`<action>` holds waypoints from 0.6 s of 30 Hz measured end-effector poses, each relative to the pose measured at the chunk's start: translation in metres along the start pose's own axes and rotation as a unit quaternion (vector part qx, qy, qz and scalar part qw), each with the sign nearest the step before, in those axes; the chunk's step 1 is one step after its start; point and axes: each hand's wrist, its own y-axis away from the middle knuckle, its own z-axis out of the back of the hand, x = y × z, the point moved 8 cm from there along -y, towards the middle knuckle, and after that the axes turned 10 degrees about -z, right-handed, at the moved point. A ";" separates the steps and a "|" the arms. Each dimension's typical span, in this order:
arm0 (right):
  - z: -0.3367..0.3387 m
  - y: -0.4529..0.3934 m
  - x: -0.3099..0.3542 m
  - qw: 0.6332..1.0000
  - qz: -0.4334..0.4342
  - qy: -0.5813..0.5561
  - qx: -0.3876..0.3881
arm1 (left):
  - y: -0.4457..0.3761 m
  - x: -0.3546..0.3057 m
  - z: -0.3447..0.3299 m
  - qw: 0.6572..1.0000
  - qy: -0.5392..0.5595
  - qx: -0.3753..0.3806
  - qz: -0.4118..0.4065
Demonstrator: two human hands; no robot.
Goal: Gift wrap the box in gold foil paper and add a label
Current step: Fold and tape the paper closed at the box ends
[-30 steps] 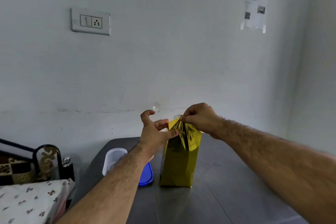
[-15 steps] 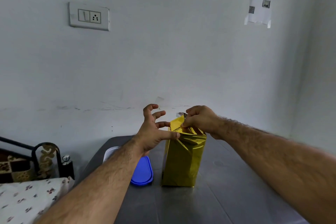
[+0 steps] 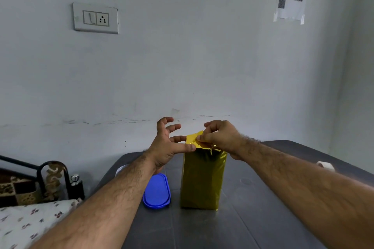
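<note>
Standing upright on the dark surface (image 3: 263, 218), the box (image 3: 202, 180) wrapped in gold foil paper has its long axis vertical, its folded end facing up. The right hand (image 3: 220, 137) curls over that top and pinches the foil flaps there. The left hand (image 3: 168, 143) is spread, its grip released: only the thumb tip touches the box's upper left edge. Just left of the box lies a blue-lidded container (image 3: 156, 191), partly hidden by the left forearm, its contents unseen. A roll of tape (image 3: 325, 166) sits well apart, behind the right forearm.
</note>
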 end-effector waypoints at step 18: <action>-0.007 0.001 -0.025 0.974 -0.128 -0.187 0.031 | 0.001 -0.040 -0.009 0.955 -0.124 0.005 0.269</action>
